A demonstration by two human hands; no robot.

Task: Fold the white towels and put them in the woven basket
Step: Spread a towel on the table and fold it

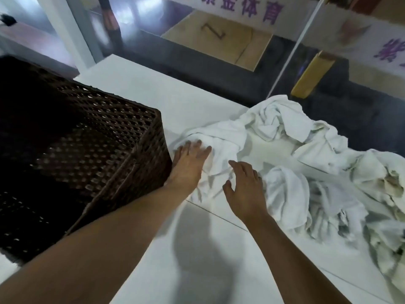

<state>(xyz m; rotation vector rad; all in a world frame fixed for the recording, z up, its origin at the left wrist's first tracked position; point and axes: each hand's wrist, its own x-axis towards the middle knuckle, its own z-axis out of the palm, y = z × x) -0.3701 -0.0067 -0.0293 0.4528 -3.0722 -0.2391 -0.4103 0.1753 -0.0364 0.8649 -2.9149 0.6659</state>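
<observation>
White towels (295, 154), dark brown lattice-woven basket (105, 137), white floor (197, 249).

One woven basket (98, 137), two hands, the left hand (188, 165) and the right hand (245, 189), and one heap of white towels (306, 163), too tangled to count.

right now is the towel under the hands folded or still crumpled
Still crumpled. The towel lies bunched and creased on the white surface, no neat edges. The left hand rests flat on it; the right hand hovers open.
</observation>
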